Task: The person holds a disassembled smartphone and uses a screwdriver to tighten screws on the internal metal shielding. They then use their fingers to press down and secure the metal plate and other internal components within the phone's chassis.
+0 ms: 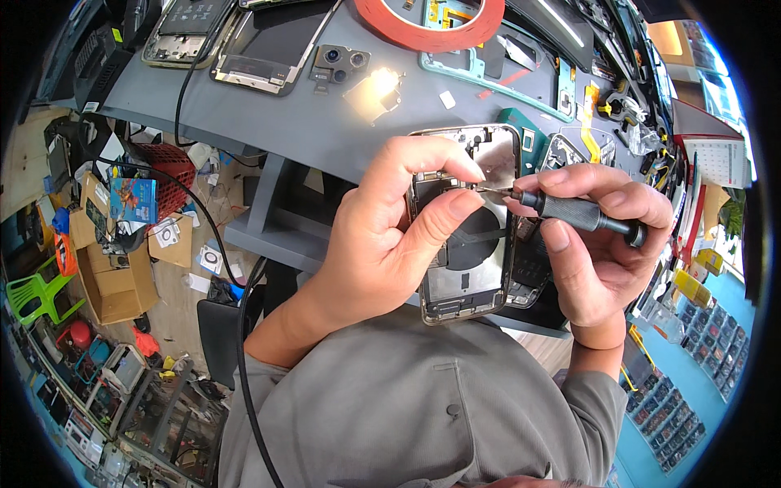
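Observation:
My right hand [606, 232] is closed round a black knurled screwdriver [573, 213], its thin shaft pointing left. The thumb and forefinger of my left hand [399, 224] pinch close to the screwdriver's tip; whatever small thing lies between them is too small to make out. Just beneath both hands is an opened phone housing [464, 285] with a dark round pad inside, tilted at the desk's front edge. My left hand covers part of its left side. Behind the right hand, another opened phone part [561, 152] lies partly hidden.
A camera module [340, 62] and a shiny metal plate [373, 96] lie on the grey desk [268, 122]. Farther back are a red tape roll [431, 28], phone screens [277, 49] and a light-blue frame [488, 85]. A black cable [244, 358] runs down past my left arm.

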A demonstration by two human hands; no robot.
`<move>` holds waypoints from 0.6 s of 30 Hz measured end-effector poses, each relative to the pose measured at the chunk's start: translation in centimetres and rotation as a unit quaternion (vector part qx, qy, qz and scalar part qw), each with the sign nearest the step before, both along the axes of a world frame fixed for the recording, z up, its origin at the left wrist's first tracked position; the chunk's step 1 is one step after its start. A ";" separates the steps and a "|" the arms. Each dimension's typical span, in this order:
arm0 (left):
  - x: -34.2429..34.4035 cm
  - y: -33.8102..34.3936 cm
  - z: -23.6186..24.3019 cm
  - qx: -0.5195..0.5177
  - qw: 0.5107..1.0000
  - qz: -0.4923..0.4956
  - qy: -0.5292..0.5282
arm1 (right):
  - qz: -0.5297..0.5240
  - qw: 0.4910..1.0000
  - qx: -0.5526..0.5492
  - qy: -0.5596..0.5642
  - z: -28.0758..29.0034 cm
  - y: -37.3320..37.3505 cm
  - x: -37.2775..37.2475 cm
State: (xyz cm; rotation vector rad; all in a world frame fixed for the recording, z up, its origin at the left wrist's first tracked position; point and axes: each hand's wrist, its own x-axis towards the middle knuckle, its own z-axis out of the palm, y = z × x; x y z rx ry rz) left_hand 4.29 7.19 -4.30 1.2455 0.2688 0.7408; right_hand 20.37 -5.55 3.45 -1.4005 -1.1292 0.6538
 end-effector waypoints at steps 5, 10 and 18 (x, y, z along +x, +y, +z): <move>-0.3 0.2 0.2 0.022 0.999 -0.007 0.033 | 0.009 1.000 -0.003 -0.011 0.1 0.0 0.1; -0.3 0.2 0.4 0.026 0.999 -0.007 0.036 | 0.010 1.000 0.003 0.000 -0.1 -0.1 0.1; -0.3 0.3 0.5 0.036 0.998 -0.009 0.043 | 0.013 1.000 0.005 -0.002 0.0 -0.1 0.2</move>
